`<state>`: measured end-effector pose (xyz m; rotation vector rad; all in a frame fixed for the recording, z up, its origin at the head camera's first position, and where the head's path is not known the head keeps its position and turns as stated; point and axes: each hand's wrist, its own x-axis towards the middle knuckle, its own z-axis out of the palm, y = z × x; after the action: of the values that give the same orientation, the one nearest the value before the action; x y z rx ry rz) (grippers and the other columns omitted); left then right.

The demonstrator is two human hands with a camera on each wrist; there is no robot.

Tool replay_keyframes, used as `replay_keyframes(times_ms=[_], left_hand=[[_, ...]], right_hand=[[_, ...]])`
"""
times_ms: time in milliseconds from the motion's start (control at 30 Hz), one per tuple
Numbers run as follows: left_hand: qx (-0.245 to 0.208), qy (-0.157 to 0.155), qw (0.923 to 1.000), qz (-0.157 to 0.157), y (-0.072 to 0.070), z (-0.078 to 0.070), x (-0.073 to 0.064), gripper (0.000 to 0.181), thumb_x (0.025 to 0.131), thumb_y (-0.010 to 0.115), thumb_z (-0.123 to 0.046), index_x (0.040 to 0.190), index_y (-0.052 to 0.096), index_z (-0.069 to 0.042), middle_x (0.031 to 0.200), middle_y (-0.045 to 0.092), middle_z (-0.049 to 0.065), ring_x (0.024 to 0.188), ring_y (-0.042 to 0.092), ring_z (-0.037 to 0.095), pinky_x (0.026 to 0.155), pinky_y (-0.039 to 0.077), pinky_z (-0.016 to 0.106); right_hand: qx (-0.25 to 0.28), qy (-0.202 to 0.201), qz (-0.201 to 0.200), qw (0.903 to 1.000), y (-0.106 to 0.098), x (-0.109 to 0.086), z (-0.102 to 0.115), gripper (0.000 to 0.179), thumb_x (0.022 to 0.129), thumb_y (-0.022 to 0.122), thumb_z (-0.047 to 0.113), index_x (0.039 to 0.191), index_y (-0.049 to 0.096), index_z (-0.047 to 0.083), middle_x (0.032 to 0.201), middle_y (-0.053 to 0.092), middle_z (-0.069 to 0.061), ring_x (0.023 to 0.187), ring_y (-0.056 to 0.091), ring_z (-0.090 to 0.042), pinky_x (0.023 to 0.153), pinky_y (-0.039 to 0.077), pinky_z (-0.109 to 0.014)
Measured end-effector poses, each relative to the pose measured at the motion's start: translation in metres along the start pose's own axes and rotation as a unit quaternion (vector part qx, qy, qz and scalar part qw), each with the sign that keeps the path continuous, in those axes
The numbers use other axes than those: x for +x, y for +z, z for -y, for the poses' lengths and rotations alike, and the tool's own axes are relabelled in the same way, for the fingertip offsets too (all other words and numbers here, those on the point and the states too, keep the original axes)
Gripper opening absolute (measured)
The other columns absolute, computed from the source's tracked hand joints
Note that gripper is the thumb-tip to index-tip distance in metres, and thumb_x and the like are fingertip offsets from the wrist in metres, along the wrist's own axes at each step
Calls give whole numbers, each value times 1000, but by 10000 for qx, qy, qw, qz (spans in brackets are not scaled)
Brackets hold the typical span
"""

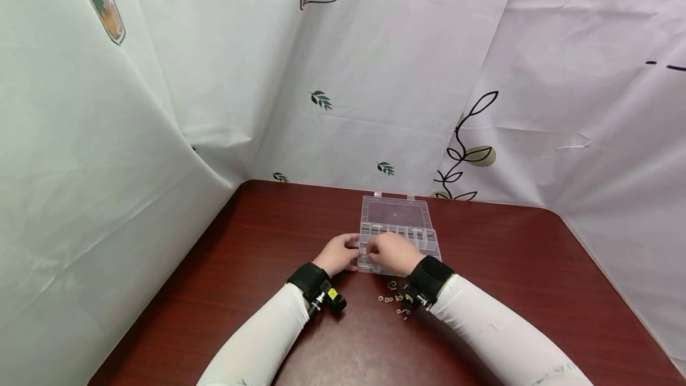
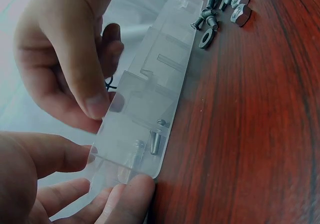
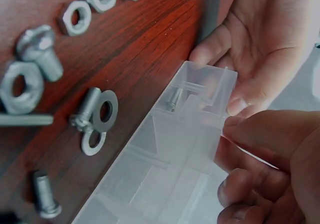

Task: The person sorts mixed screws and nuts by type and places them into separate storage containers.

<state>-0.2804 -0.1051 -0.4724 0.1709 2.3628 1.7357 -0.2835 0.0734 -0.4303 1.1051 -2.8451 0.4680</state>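
Note:
A clear plastic compartment box (image 1: 399, 214) lies on the table with its lid folded back. At its left end is my left hand (image 1: 339, 255), gripping the corner with thumb and fingers; this hand (image 2: 30, 179) also shows in the left wrist view. My right hand (image 1: 393, 252) reaches over the left compartments, fingers curled and thumb tip low at the box wall. Whether its fingertips pinch anything is hidden. Inside the end part of the box, a small screw (image 2: 155, 141) shows through the clear wall, and the same screw (image 3: 173, 98) appears in the right wrist view.
In front of the box lie loose nuts (image 3: 76, 18), screws (image 3: 45, 196) and washers (image 3: 106, 111) on the dark red table (image 1: 289, 213). White printed cloth (image 1: 214, 76) hangs behind and along the sides. Each wrist wears a black strap (image 1: 430, 277) with a small camera.

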Motion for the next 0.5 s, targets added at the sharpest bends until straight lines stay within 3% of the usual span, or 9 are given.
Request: replay_keyframes(times_ms=[233,500], left_hand=[[-17,-36,10000,-10,0,-1,0,49,94,60,-1,142,50,0,129,58,22,96,65,26,65,61,34],[-149,30,9999,-10,1,0,1,50,93,60,0,142,49,3,127,58,23,97,66,28,64,61,35]], right_hand=[[88,-90,-334,9994,-8,-15,1,9,90,69,11,82,70,16,73,60,11,67,53,-6,62,48,-27],[82,177,-383,9991,-14,-44,-7,9,91,69,15,82,69,19,76,58,15,69,53,-4,63,47,-27]])
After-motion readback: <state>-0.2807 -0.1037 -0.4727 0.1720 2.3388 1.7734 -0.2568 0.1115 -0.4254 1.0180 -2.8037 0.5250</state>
